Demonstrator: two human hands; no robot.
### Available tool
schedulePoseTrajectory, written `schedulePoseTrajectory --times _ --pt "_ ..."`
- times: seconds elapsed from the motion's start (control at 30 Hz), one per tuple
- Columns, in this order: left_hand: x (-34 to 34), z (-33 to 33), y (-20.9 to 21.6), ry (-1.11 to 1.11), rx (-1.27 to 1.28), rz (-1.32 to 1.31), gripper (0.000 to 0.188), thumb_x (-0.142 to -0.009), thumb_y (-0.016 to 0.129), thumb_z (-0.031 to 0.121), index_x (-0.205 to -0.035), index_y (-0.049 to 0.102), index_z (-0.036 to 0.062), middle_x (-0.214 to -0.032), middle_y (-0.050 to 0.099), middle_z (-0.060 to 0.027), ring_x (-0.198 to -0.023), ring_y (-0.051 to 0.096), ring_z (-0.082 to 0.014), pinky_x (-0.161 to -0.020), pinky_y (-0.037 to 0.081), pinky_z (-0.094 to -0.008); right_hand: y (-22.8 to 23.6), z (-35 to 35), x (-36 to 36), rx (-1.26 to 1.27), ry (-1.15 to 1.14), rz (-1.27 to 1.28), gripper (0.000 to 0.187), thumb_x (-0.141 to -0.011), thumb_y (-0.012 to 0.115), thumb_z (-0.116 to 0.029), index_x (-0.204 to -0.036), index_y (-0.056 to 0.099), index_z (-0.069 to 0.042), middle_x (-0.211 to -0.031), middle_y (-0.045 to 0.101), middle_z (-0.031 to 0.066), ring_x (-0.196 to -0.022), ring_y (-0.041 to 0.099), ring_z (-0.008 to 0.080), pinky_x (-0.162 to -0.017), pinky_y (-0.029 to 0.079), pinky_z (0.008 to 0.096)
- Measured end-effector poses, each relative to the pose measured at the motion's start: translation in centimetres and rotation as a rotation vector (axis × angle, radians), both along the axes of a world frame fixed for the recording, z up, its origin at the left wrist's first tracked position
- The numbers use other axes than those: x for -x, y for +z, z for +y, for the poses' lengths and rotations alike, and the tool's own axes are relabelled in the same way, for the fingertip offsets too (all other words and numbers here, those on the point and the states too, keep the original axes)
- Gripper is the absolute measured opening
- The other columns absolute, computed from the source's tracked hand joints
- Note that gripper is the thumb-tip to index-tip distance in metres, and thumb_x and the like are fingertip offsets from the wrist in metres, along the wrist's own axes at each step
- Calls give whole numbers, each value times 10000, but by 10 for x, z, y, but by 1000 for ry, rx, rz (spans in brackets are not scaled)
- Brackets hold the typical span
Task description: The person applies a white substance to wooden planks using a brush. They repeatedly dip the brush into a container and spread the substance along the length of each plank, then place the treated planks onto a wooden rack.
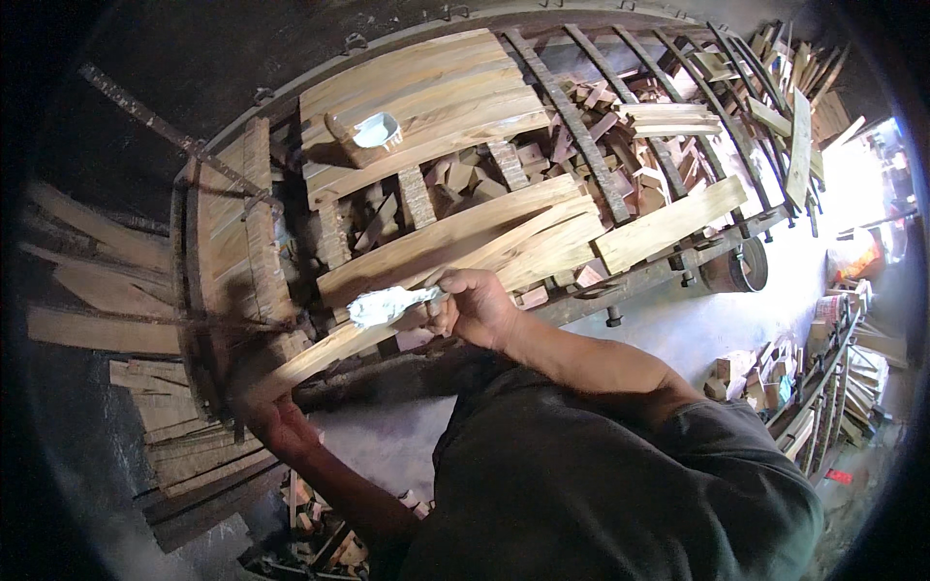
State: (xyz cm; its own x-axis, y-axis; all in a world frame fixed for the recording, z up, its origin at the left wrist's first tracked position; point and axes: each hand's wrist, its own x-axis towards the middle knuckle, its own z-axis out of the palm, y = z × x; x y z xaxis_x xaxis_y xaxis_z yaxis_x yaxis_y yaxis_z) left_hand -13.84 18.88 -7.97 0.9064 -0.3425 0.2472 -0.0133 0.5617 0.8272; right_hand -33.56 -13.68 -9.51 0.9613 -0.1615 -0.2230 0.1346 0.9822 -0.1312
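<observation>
My right hand (475, 308) is closed round the handle of a brush-like tool (380, 307), its broad head thickly coated in white paste. The tool is over the edge of a pale wooden board (320, 356). My left hand (263, 407), in shadow, grips that board's near left end; most of its fingers are hidden. Just beyond lie more long boards (455, 234), side by side across the rack bars. Farther back, a brown container (363, 153) with white paste inside and white drips on its rim stands on a panel of pale planks (436, 82).
Dark metal bars (567, 126) form the rack, with wood offcuts (475, 179) beneath. A loose board (673, 225) lies across the bars at right. A bucket (746, 266) stands under the rack's right side. Planks are stacked at left (203, 436); more scrap wood (765, 373) lies lower right.
</observation>
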Motion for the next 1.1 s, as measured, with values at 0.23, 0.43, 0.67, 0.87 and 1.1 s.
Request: schedulePoseTrajectory --times 0.23,0.43,0.67,0.87,1.1 --pt "3 -9 8 60 27 5 574 -803 756 117 -1301 503 -13 -1340 515 -175 -1234 506 -325 -1046 438 -510 9 1 2 36 -3 90 189 -781 546 -134 -905 625 -14 -684 667 138 -553 616 264 -551 507 363" --pt "13 -24 23 32 30 -13 582 -809 749 107 -1314 490 -23 -1347 509 -182 -1235 504 -335 -1037 449 -515 3 3 2 8 -2 70 175 -775 555 -144 -894 621 -35 -693 661 127 -541 600 247 -543 500 355" --pt "14 -18 16 54 21 18 603 -800 753 116 -1322 485 -28 -1351 508 -181 -1249 499 -341 -1045 448 -508 5 7 0 41 -19 111 169 -772 544 -123 -897 616 -34 -704 658 112 -566 610 241 -554 504 348" --pt "2 -4 2 67 4 80 570 -794 758 101 -1294 516 -27 -1330 530 -180 -1238 515 -321 -1052 451 -472 5 9 1 5 -20 120 190 -774 534 -101 -932 607 -25 -697 650 120 -564 607 237 -566 505 349" --pt "4 -25 16 24 49 -8 517 -801 761 103 -1254 545 -21 -1323 539 -159 -1232 521 -293 -1041 459 -461 6 6 5 20 -26 157 214 -781 526 -108 -961 602 -21 -727 650 134 -561 606 239 -564 499 352"
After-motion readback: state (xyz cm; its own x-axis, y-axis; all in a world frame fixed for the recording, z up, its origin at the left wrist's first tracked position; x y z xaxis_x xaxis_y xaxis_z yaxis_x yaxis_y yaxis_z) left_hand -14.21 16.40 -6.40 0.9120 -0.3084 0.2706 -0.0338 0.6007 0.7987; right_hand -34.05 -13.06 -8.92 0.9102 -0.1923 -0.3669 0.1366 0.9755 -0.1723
